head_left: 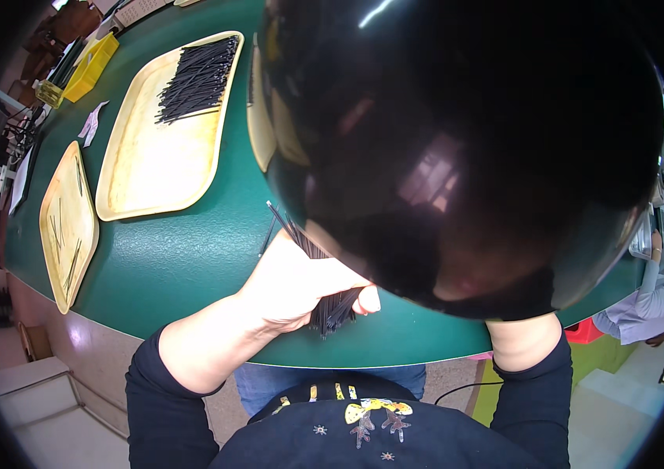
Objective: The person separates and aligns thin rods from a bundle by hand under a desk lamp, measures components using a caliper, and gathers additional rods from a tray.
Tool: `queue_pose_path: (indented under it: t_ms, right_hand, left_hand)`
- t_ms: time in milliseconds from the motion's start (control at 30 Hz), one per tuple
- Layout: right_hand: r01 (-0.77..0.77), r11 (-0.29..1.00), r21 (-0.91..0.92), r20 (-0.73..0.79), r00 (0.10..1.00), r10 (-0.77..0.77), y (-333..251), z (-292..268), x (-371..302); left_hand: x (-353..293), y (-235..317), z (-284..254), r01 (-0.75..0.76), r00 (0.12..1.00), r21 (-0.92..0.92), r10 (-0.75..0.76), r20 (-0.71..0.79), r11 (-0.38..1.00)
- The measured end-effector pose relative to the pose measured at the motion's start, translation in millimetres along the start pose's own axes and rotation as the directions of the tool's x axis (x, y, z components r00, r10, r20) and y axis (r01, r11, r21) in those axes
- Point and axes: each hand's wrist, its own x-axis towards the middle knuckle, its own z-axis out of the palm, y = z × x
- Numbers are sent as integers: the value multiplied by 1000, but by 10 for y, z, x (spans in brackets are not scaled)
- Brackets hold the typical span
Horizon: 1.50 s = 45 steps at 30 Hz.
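My left hand (294,281) is closed around a bundle of thin black wires (333,314) above the green table (183,270). Some wire ends stick out past the top of my fist, a few of them with pale tips, and the rest hang out below my thumb. A big glossy black dome (457,141), like a lamp shade, fills the upper right of the view. It covers my right hand completely; only the bare wrist and dark sleeve come out below it.
Left of the dome lies a large cream tray (152,168) with a pile of black wires (200,78) at its far end. A smaller cream tray (66,227) holds several loose wires. A yellow bin (91,66) stands far left. Another person (644,305) sits at the right.
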Motion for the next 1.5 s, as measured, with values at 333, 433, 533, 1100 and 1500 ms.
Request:
queue_pose_path:
  t_ms: [333,433,533,1100,1500]
  right_hand:
    - [-153,988,13,192,970,147,-150,-131,18]
    - [-124,992,-3,164,979,123,-207,-78,-110]
    - [-94,995,-11,141,985,95,-229,-139,-156]
    - [76,996,-56,43,996,-74,-205,-24,-50]
    - [194,976,-98,-26,980,-197,-187,16,62]
  left_hand:
    - [41,-103,-87,128,985,-161,-107,133,979]
    - [53,-55,-60,49,997,-78,-44,65,996]
    - [48,-8,10,24,999,-106,-20,38,994]
    - [29,-3,17,33,999,16,-33,-24,999]
    - [52,-105,-130,-102,983,-50,109,145,993]
